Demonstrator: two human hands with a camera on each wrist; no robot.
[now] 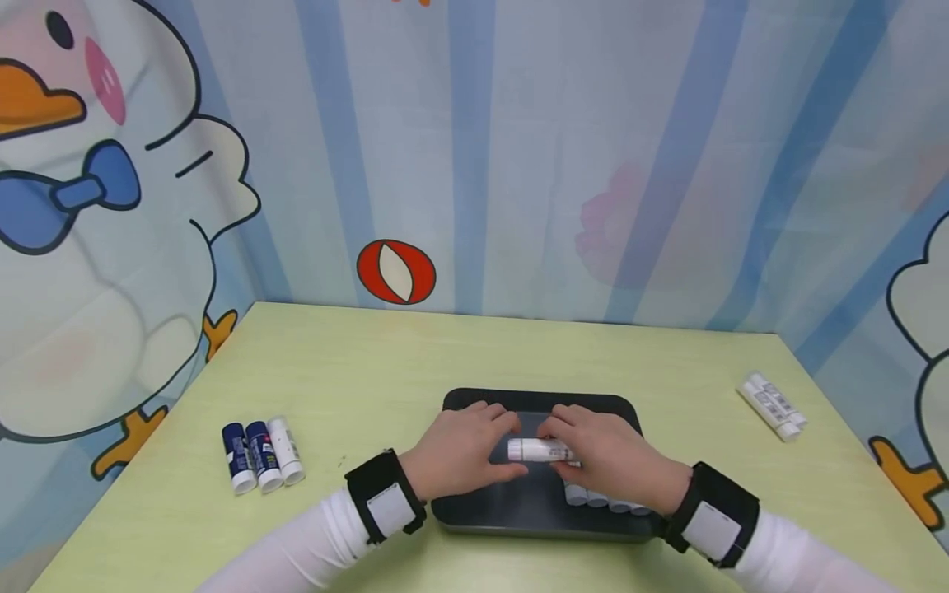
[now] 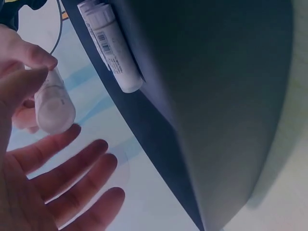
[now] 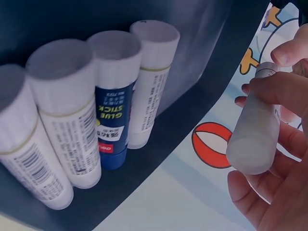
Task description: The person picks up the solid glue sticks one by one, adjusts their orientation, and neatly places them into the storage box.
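Observation:
A white glue stick (image 1: 528, 450) lies sideways above a dark grey tray (image 1: 504, 512), gripped near its right end by my right hand (image 1: 611, 457). My left hand (image 1: 463, 451) is by the stick's other end, its fingers spread apart in the left wrist view. Whether the left thumb touches the stick I cannot tell. Inside the tray, on its right side, several glue sticks stand in a row; the right wrist view has white ones (image 3: 70, 115) and one with a blue label (image 3: 115, 101). My right hand partly hides this row from the head view.
Left of the tray, two blue glue sticks (image 1: 263, 455) and a white glue stick (image 1: 286, 450) lie side by side on the pale yellow table (image 1: 356, 362). More white glue sticks (image 1: 773, 405) lie at the far right. A printed curtain (image 1: 519, 165) hangs behind the table.

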